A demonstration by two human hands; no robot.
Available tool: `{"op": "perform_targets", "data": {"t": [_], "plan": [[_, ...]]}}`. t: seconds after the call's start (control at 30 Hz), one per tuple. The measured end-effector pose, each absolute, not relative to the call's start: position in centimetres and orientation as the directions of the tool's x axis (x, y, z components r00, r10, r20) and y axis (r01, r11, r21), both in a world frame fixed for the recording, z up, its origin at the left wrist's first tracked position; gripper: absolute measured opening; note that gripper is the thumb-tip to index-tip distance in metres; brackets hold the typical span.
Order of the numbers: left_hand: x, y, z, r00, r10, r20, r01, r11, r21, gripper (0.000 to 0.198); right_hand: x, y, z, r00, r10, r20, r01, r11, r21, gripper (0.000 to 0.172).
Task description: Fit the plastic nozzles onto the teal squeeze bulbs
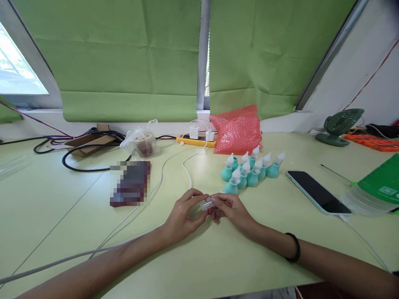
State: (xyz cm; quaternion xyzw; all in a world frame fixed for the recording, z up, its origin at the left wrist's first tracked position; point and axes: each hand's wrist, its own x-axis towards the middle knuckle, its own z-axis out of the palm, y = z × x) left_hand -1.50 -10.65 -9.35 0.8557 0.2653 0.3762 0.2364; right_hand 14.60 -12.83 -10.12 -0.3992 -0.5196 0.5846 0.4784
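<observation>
Over the table point(190, 265), toward its near edge, held a small clear tube point(208, 204) pinched between left hand point(184, 216) and right hand point(233, 211), with its long axis roughly along that edge, equally near to both.

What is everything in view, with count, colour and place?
Plastic piece: one, clear, between grips
Bulbs: about nine, teal, centre-right
Package: one, red, behind bulbs
Power strip: one, orange, back
Plugs: two, white, back
Cables: several, black/white, mostly left
Bagged roll: one, brown, back-left
Carton: one, brown, back-left
Blurred item: one, reddish, left
Phone: one, dark-screened, right
Pouch: one, green, right
Fan: one, green, back-right
Bundle: one, orange, back-right
Blinds: several, green, window
Table: one, yellowish-green, below
Wristband: one, black, right forearm
Left grip, right grip: two, bare, centre
</observation>
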Motion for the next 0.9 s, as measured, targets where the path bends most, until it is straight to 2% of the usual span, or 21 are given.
{"op": "perform_targets", "data": {"t": [0.7,0.8,0.9], "plan": [[-1.57,-10.68,-9.36,0.576,0.651,0.495,0.265,-0.721,0.64,0.027,14.57,-12.88,-9.94,-0.215,0.976,0.028,-0.11,0.004,-0.994,0.036],[-1.58,-10.9,-9.19,0.525,0.674,0.52,0.265,-0.71,0.652,0.031,14.55,-12.94,-10.12,-0.218,0.973,0.078,-0.094,0.058,-0.994,0.032],[-1.67,-11.05,-8.97,0.48,0.723,0.497,0.25,-0.656,0.712,0.043,14.55,-13.13,-10.36,-0.214,0.96,0.18,-0.026,0.179,-0.984,0.028]]}}
